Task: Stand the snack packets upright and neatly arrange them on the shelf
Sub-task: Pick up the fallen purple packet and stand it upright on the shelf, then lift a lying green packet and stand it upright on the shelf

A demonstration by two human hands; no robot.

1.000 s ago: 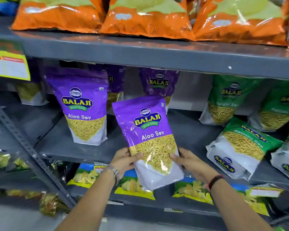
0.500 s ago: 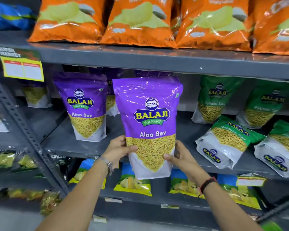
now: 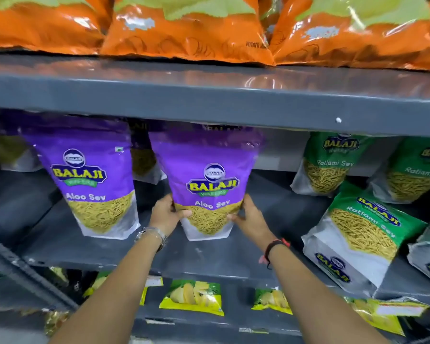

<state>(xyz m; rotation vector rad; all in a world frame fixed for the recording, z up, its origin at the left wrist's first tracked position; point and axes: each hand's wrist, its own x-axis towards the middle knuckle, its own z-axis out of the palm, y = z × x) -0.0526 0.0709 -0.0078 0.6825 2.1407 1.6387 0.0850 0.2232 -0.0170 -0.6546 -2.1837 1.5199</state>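
Note:
A purple Aloo Sev packet [image 3: 209, 170] stands upright on the grey middle shelf [image 3: 209, 254], its base resting on the shelf. My left hand [image 3: 166, 212] grips its lower left edge and my right hand [image 3: 248, 214] grips its lower right edge. To its left a second purple Aloo Sev packet [image 3: 92, 175] stands upright on the same shelf. More purple packets stand behind them, mostly hidden. At the right, a green Ratlami Sev packet [image 3: 358, 237] lies tilted back, and two more green packets [image 3: 330, 165] stand behind it.
Orange chip bags [image 3: 184, 28] fill the shelf above, whose grey front edge [image 3: 209, 103] hangs low over the packets' tops. Small yellow-green snack packets [image 3: 194, 296] lie on the shelf below. A slanted metal upright [image 3: 23, 266] crosses the lower left.
Both hands carried the purple packet from in front of the shelf, turned it upright, and moved it forward onto the middle shelf beside the other purple packet. The view moved closer.

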